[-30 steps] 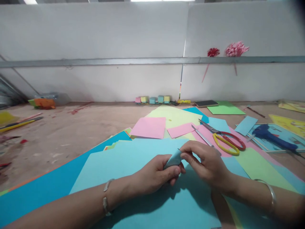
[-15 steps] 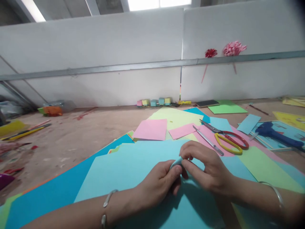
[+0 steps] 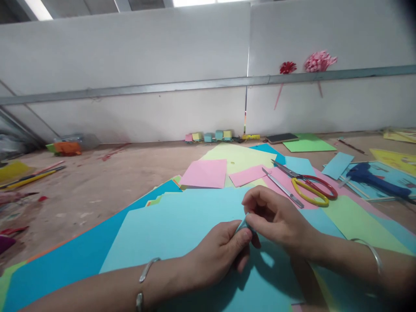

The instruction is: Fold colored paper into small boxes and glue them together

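Observation:
My left hand [image 3: 217, 255] and my right hand [image 3: 276, 219] meet above a large light blue sheet [image 3: 175, 229]. Between their pinched fingertips is a small rolled piece of light blue paper [image 3: 242, 224], mostly hidden by the fingers. Both hands are closed on it. Each wrist wears a silver bangle. The hands hover just above the sheet, which lies on a darker blue sheet [image 3: 74, 260].
Scissors with red and yellow handles [image 3: 308, 188] and a slim craft knife [image 3: 282, 187] lie behind my right hand. Pink squares [image 3: 204, 173], green and yellow sheets surround them. A blue glue gun [image 3: 373, 180] lies at the right. Pencils [image 3: 29, 175] lie far left, paper flowers [image 3: 320, 60] on the wall.
The paper piece has been rolled tighter and less of it shows between the fingers. My right hand has shifted slightly left and up; the view tilted a little.

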`<state>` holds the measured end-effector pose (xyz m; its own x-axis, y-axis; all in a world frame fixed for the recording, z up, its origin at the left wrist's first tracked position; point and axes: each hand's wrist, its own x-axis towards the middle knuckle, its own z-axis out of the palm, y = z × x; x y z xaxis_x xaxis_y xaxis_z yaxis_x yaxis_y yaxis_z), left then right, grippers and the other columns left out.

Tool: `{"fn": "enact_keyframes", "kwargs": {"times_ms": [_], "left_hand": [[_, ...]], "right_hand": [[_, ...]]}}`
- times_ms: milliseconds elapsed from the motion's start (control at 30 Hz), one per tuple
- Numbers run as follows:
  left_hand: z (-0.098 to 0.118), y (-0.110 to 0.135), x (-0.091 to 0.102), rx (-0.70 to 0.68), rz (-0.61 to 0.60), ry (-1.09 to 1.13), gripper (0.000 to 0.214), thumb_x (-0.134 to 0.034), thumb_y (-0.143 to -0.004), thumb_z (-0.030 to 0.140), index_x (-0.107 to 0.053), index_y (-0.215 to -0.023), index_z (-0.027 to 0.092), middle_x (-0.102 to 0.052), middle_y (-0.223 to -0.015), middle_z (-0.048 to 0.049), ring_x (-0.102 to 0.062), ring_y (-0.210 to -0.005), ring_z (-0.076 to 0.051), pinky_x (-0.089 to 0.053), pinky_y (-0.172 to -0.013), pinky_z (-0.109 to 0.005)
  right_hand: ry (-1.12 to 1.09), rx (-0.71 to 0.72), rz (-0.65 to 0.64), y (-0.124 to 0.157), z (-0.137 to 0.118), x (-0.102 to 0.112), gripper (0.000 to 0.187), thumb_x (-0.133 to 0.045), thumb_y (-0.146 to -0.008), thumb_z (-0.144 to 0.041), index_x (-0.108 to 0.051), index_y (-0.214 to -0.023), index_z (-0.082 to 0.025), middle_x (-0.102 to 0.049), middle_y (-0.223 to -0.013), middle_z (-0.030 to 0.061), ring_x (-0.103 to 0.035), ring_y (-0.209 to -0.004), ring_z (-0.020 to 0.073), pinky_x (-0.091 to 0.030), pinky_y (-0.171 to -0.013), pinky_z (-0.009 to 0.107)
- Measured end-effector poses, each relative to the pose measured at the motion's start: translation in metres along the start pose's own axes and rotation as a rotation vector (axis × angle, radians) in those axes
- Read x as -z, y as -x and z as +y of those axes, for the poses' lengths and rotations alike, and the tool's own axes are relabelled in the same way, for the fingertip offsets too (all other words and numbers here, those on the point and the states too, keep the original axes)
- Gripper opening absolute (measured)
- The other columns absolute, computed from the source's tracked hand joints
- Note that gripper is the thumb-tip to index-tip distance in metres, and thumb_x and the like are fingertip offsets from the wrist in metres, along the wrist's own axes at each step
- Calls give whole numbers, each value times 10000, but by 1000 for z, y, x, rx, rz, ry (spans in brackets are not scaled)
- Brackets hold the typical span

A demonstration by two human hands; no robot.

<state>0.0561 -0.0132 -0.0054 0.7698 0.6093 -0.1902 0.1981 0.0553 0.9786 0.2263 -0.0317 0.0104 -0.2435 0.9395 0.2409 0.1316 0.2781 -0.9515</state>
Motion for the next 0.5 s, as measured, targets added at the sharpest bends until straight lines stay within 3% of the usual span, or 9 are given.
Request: {"fn": "enact_keyframes", "kwargs": {"times_ms": [100,167,333,433,500], "left_hand": [[-1,0,1,27,-16,-10,586,-376,-848,742,-529,-826,177,-431,-466,68,-308,-355,-74,-247,-383,-221],[-1,-1,2,32,-44,-31,578,-370,-855,735,-525,-800,180,-432,-467,66,-302,-354,-68,-249,-381,-216],[1,-2,4,36,-114,-20,552,-399,-859,709,-540,-843,175,-454,-495,65,-318,-372,-64,-262,-390,-204],[5,-3,6,87,-116,-6,523,-445,-846,683,-552,-859,171,-461,-502,66,-323,-363,-62,-260,-377,-200],[7,-5,9,136,-57,-1,459,-509,-837,623,-558,-853,167,-479,-509,62,-347,-362,-63,-263,-369,-198]], "right_hand": [[25,-95,-134,-4,-6,5,32,-551,-817,-204,-540,-845,-192,-550,-608,-54,-572,-480,103,-441,-459,228],[111,-96,-185,-5,-9,8,102,-558,-829,-213,-538,-731,-190,-584,-559,-38,-573,-492,105,-430,-473,221],[217,11,-123,-1,-11,9,262,-583,-811,-172,-468,-578,-196,-605,-505,-35,-554,-470,92,-412,-481,211],[165,-59,-129,-4,-10,11,228,-572,-817,-200,-500,-601,-197,-604,-496,-35,-567,-469,104,-419,-477,219],[176,-109,-139,-9,-7,16,173,-571,-815,-228,-567,-647,-186,-617,-536,-25,-576,-504,110,-425,-491,224]]}}
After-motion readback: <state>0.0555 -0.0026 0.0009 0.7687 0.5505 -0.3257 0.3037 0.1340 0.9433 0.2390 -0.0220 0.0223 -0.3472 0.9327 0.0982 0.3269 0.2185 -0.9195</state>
